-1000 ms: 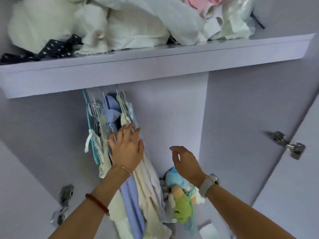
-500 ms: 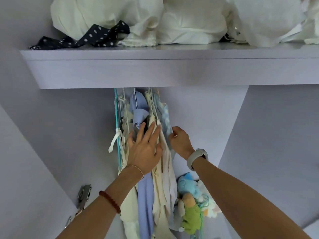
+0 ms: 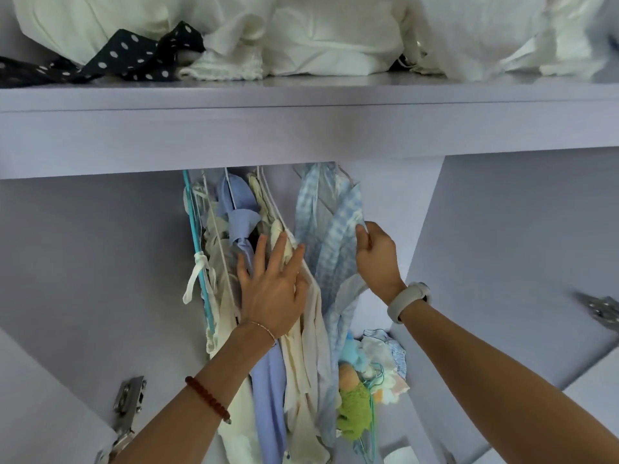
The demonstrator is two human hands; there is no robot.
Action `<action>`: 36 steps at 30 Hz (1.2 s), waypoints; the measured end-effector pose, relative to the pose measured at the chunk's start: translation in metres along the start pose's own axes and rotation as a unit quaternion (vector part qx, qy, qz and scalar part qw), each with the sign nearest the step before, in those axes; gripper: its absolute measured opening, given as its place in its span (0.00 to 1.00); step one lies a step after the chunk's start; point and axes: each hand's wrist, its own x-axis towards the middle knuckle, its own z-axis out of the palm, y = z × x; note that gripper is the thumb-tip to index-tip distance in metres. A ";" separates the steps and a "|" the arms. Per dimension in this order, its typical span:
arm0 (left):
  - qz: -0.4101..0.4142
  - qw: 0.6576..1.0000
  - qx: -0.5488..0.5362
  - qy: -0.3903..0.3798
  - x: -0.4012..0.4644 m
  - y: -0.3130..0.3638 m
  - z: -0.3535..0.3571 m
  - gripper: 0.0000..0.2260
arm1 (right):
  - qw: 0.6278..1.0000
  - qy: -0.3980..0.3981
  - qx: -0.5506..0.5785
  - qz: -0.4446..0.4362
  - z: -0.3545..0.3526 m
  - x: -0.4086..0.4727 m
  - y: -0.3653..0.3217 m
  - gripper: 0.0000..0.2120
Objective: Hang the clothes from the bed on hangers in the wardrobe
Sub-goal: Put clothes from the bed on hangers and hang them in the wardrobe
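Two hands work under the shelf (image 3: 301, 128): left hand (image 3: 273, 289), fingers spread flat, presses the cream clothes (image 3: 301, 356); right hand (image 3: 376, 259) pinches the blue checked garment (image 3: 331, 252) hanging between them.

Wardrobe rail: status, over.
Left hand flat, pressing hung clothes aside. Right hand pinching blue checked garment, hanging on rail. Nothing blocking.

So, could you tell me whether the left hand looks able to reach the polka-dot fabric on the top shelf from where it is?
Probably yes. The left hand presses flat on the hanging clothes and holds nothing, while the polka-dot fabric lies at the shelf front edge, uncovered.
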 end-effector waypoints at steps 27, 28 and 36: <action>0.398 0.703 -0.498 -0.317 -0.173 0.434 -0.014 0.16 | 0.811 0.211 -0.463 0.289 -0.459 -0.436 0.051 0.14; 0.398 0.693 -0.507 -0.323 -0.183 0.453 -0.024 0.12 | 0.801 0.228 -0.470 0.292 -0.474 -0.449 0.043 0.13; 0.453 0.654 -0.518 -0.315 -0.241 0.617 -0.088 0.10 | 0.707 0.332 -0.506 0.365 -0.583 -0.544 0.001 0.06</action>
